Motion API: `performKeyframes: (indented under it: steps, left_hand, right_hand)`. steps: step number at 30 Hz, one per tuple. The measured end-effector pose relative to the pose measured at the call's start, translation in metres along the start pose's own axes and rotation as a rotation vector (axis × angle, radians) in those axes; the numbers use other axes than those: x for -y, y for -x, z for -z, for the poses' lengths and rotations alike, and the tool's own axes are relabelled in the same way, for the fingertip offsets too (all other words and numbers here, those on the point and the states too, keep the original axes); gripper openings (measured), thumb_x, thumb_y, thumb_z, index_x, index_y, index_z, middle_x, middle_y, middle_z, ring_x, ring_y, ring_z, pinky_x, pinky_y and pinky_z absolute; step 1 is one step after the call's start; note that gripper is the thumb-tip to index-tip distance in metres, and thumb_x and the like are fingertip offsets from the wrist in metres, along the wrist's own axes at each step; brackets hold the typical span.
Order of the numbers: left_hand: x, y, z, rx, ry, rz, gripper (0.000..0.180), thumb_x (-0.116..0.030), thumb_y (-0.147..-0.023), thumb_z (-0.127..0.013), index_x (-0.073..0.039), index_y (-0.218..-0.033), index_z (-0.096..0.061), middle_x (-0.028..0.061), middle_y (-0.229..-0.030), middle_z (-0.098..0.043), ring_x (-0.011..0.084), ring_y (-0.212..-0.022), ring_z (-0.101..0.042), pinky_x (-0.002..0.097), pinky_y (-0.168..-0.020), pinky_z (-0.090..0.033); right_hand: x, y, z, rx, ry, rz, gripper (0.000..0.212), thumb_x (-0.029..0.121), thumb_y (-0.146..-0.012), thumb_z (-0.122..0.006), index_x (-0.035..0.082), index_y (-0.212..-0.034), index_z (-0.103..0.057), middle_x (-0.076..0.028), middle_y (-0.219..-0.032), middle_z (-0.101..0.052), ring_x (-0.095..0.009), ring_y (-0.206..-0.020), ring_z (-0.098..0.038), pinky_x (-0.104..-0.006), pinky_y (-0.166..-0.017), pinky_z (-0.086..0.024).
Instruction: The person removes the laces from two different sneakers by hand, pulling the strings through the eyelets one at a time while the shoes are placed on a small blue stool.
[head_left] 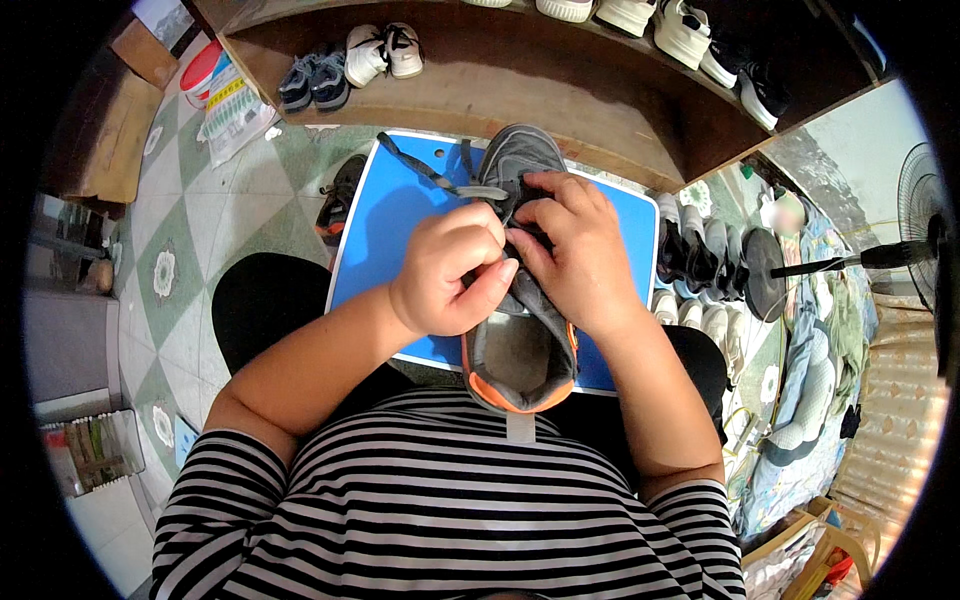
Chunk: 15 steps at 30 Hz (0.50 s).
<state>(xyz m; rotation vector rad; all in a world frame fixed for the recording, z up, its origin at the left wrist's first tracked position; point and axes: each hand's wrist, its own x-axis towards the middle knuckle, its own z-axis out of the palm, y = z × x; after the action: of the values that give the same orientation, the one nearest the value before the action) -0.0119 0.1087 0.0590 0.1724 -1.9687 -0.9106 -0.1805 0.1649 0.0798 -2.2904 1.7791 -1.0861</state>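
A dark grey sneaker (522, 152) with an orange heel collar rests on a blue board (390, 215) with a white rim, across my lap. Its toe points away from me and its opening faces me. A dark flat shoelace (418, 163) runs loose from the lacing toward the far left. My left hand (450, 272) is closed in a pinch over the lacing, seemingly on the lace; its fingertips partly hide what they hold. My right hand (575, 245) grips the sneaker's right side, thumb and fingertips at the eyelets and tongue.
Another dark shoe (343, 195) with orange trim stands on the tiled floor left of the board. Ahead is a wooden shoe rack (480, 95) holding several shoes. Several more shoes (700, 245) are lined up at the right, beside a black fan (915, 250).
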Motion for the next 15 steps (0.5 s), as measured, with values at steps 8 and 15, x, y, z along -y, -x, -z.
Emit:
performKeyframes:
  steps: [8,15]
  left_hand:
    - [0.0,-0.002,-0.003,-0.046,-0.008,-0.024,0.019,-0.002,-0.078,-0.061,-0.004,-0.065,-0.048,0.0083,-0.062,-0.047,0.0218,-0.05,-0.043,0.0311,-0.044,-0.034]
    - [0.003,0.0,-0.004,-0.04,0.031,-0.019,0.019,-0.002,-0.079,-0.058,-0.003,-0.065,-0.046,0.0085,-0.064,-0.046,0.0216,-0.052,-0.042,0.0311,-0.047,-0.033]
  right_hand:
    - [-0.033,0.012,0.011,-0.471,-0.242,-0.346,0.006,0.004,-0.08,-0.063,0.0,-0.083,-0.059,-0.014,-0.102,-0.062,-0.03,-0.096,-0.059,-0.0355,-0.085,-0.046]
    - [0.0,0.003,0.009,-0.154,0.101,-0.02,0.029,0.011,-0.072,-0.071,0.005,-0.098,-0.061,-0.016,-0.115,-0.056,-0.035,-0.11,-0.051,-0.0434,-0.095,-0.039]
